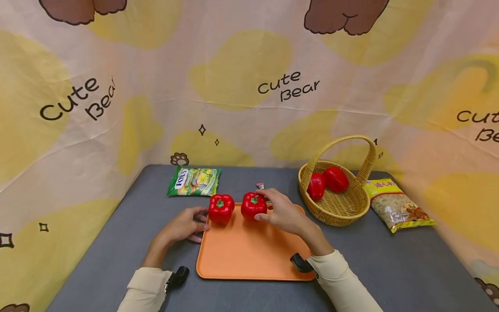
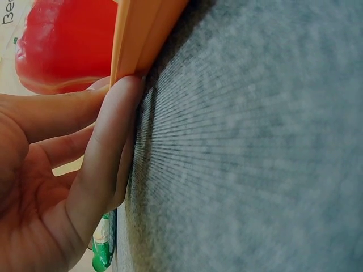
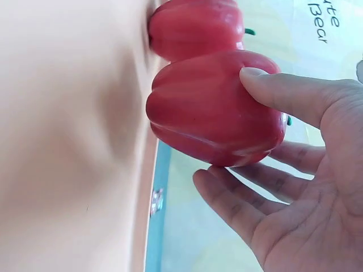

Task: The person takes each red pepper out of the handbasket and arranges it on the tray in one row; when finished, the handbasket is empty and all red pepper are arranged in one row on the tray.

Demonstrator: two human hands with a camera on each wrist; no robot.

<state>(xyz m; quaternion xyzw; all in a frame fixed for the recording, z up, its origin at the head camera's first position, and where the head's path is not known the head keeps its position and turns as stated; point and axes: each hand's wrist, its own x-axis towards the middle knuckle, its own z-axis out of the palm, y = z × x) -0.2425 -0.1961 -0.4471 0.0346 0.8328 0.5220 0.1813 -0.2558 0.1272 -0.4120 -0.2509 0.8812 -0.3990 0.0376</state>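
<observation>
From far off, I check the right wrist view first: the right hand (image 3: 312, 209) grips the pepper (image 3: 207, 113), thumb on one side and fingers round the back. The pepper is at the tray (image 3: 62, 170), but I can't tell if it sits on it or just over it. The other pepper (image 3: 195, 28) is close by. In the left wrist view, the left hand (image 2: 34, 187) pinches the tray's edge. I think the step is moving or setting straight this pepper, so the next move calls for a soft, steady hold and a still tray. In the head view, the tray lies flat on the grey table (image 1: 374, 255). On the right are a basket (image 1: 329, 217) with two red peppers (image 1: 336, 179) in it and a yellow bag (image 1: 401, 206). Past the tray are a green bag (image 1: 195, 182) and a tiny sweet (image 1: 260, 186). A cloth (image 1: 234, 65) saying "Cute Bear" hangs behind.
</observation>
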